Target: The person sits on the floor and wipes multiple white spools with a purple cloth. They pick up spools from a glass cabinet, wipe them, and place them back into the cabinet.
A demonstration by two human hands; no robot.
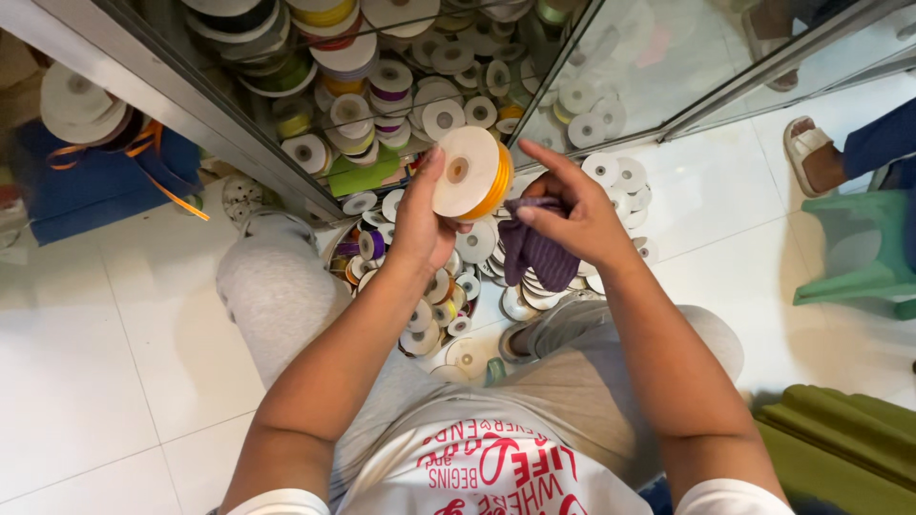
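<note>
Left hand (423, 224): I see it raised in front of me, thumb and fingers closed around the edge of an orange ribbon spool (472, 174), the spool's white card face turned up toward the camera.
Orange ribbon spool: held in the air above the floor pile, just in front of the glass cabinet's lower edge, orange ribbon showing along its right rim.
Right hand (572, 219): fingers curled and pinching a purple cloth (534, 250); the index finger stretches toward the spool's right rim, and I cannot tell whether it touches.
Purple cloth: bunched under the right palm, hanging down just right of the spool, above the pile.
Floor pile (434, 305): many small ribbon spools with white faces lie heaped on the white tile floor (114, 343) between my knees and the cabinet, some with purple, yellow or green ribbon.
Glass cabinet (401, 86): metal-framed, its shelf crowded with stacked spools of several colours behind the glass.
My legs: grey trousers (277, 296), knees bent either side of the pile.
Right side: a green plastic stool (863, 253) stands near the frame's right edge, and another person's sandalled foot (811, 153) rests beside it on the tiles.
</note>
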